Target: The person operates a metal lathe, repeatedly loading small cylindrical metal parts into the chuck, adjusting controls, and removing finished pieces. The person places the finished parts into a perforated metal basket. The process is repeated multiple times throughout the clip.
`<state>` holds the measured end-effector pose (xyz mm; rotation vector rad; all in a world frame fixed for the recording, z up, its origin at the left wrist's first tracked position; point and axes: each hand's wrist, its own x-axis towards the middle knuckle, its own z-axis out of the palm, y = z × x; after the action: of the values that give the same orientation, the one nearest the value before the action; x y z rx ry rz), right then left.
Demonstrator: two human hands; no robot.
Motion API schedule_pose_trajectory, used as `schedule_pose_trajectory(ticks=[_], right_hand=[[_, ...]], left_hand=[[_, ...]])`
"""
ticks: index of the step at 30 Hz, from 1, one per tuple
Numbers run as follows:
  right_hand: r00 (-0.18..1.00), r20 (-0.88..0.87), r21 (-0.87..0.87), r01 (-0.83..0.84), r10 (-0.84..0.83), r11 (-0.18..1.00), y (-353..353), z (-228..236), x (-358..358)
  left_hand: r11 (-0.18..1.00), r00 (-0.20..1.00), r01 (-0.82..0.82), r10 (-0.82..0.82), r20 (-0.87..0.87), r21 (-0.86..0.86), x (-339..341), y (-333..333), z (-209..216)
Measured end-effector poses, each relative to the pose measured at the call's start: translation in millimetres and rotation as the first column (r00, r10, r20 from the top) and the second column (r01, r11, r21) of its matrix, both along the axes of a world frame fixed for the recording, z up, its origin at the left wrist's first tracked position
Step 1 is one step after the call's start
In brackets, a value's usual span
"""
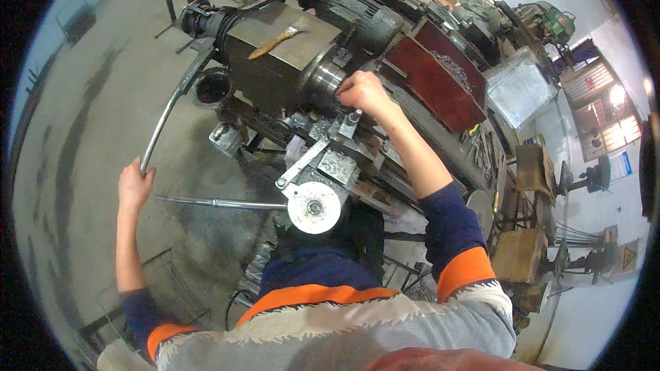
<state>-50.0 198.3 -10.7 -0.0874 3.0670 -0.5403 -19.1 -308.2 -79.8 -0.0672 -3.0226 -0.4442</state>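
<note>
My left hand [135,184] is wrapped round the end of a long metal lever [163,118] that runs up to the left side of a lathe's headstock [265,69]. At the front of the shiny round chuck [322,77], my right hand [368,94] is closed with its fingertips pinched together. Whatever those fingers hold, if anything, is hidden. Just below that hand stands the tool post [347,126], with a flat-handled wrench or lever [302,163] beside it. Nearer my body is a pale round disc [313,207], and a second metal rod [220,203] sticks out leftward from it.
A paintbrush [278,40] lies on the headstock. Behind the lathe bed are a motor [364,17] and a dark red tray [440,72] holding metal pieces. Loose tools [483,154] lie to the right. A small grimy container [225,139] sits below the headstock.
</note>
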Motion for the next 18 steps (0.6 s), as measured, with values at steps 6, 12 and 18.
schedule_pose_trajectory(ticks=[6,12,18], right_hand=[[1.000,-0.010,0.083,-0.018,0.019,0.996,-2,-3,-4],[0.997,-0.072,0.063,0.044,-0.039,0.997,4,-17,-9],[0.994,-0.109,0.131,0.008,0.006,0.991,5,-13,-9]], left_hand=[[0.898,0.998,-0.053,0.058,-0.002,-0.438,-40,-57,4],[0.833,0.968,-0.238,0.158,-0.197,-0.500,-166,-136,-11],[0.953,0.970,-0.241,0.240,-0.027,-0.182,-188,-100,-6]])
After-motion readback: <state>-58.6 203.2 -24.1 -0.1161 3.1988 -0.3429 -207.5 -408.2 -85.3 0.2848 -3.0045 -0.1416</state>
